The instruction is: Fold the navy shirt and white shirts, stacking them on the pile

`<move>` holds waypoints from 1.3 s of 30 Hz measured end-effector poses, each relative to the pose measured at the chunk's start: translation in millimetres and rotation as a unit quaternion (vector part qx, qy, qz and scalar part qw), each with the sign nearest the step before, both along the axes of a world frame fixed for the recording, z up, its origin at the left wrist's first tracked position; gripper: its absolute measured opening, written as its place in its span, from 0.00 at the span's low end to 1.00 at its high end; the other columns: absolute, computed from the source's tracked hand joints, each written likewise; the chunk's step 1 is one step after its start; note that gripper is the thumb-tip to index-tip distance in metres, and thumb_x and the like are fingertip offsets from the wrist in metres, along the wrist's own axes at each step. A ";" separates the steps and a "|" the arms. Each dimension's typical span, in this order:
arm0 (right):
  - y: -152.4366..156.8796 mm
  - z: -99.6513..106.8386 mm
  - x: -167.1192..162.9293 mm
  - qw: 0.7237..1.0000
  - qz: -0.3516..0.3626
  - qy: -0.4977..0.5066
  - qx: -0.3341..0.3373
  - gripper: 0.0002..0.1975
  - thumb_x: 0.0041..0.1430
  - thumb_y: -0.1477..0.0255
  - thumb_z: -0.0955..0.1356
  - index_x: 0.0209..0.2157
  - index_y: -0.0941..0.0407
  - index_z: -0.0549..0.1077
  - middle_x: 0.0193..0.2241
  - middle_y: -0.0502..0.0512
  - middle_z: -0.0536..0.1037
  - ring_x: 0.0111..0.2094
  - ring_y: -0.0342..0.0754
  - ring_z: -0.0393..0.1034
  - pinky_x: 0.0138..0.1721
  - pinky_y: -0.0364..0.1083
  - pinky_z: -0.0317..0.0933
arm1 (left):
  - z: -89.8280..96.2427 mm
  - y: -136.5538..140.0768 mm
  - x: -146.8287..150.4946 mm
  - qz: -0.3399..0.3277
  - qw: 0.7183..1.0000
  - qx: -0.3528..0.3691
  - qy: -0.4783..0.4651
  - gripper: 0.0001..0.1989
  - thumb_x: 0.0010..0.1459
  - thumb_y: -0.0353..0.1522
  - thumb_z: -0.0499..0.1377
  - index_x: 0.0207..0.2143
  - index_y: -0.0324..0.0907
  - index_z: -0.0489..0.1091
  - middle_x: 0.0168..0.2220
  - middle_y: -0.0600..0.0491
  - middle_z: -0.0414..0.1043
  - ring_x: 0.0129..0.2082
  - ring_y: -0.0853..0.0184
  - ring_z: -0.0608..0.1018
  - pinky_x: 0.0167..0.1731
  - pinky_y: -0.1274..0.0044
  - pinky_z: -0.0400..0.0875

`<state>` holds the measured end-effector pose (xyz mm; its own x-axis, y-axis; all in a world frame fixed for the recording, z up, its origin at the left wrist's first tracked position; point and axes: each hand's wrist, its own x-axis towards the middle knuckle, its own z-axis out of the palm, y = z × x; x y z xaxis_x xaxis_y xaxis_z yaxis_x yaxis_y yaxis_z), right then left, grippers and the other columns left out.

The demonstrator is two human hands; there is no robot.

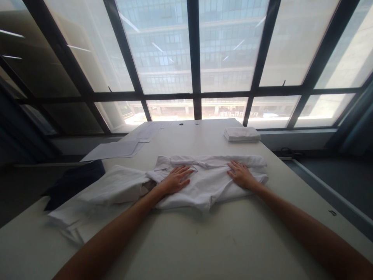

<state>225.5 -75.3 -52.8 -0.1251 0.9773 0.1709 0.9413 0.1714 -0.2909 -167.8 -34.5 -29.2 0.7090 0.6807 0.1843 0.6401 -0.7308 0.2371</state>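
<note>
A white garment that looks like a shirt (204, 186) lies partly folded across the middle of the table, with wrinkles in its cloth. My left hand (176, 179) rests flat on its left part, near what looks like a collar, fingers spread. On the right part of the shirt lies my right hand (241, 175), also flat with the fingers apart. To the left, more crumpled white cloth (116, 184) spreads toward the table's left side; whether it belongs to the same shirt I cannot tell.
A neat folded stack of white cloth (242, 134) sits at the far right of the white table (198, 241). Sheets of paper (119, 149) lie at the far left. Dark cloth (75, 181) hangs over the left edge. Large windows (166, 46) stand behind the table.
</note>
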 end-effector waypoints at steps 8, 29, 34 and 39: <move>-3.6 6.2 -0.7 0.999 -0.010 -0.009 0.034 0.25 0.69 0.64 0.61 0.62 0.60 0.69 0.65 0.66 0.66 0.66 0.58 0.57 0.67 0.58 0.45 | -0.2 -1.0 -0.6 0.000 0.999 0.001 0.034 0.31 0.71 0.45 0.48 0.71 0.42 0.53 0.71 0.45 0.54 0.71 0.54 0.57 0.69 0.59 0.47; -1.0 5.0 6.1 0.998 -0.020 -0.028 0.055 0.24 0.69 0.64 0.60 0.61 0.60 0.69 0.58 0.66 0.71 0.57 0.57 0.65 0.60 0.52 0.54 | 19.1 -28.2 16.2 0.235 0.956 0.130 0.118 0.23 0.69 0.42 0.51 0.61 0.44 0.70 0.66 0.41 0.62 0.67 0.48 0.61 0.65 0.52 0.50; 0.2 8.8 5.7 0.998 -0.023 -0.034 0.041 0.25 0.69 0.64 0.60 0.62 0.60 0.69 0.60 0.66 0.69 0.58 0.57 0.64 0.61 0.52 0.54 | 43.7 -51.2 24.9 0.275 0.943 0.009 0.187 0.28 0.68 0.46 0.51 0.64 0.43 0.66 0.66 0.38 0.63 0.64 0.42 0.65 0.61 0.49 0.56; -5.5 14.5 -0.4 0.998 -0.041 -0.041 0.028 0.26 0.69 0.64 0.58 0.63 0.59 0.67 0.62 0.65 0.68 0.60 0.55 0.62 0.62 0.52 0.53 | 39.4 -69.4 41.1 0.213 0.961 -0.112 0.139 0.35 0.66 0.56 0.43 0.72 0.58 0.48 0.73 0.46 0.47 0.70 0.40 0.54 0.60 0.44 0.53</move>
<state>225.0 -80.8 -38.3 -0.0609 0.9739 0.2186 0.9729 0.1069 -0.2049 -126.7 -104.0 10.2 0.3580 0.9204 -0.1572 0.9310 -0.3390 0.1354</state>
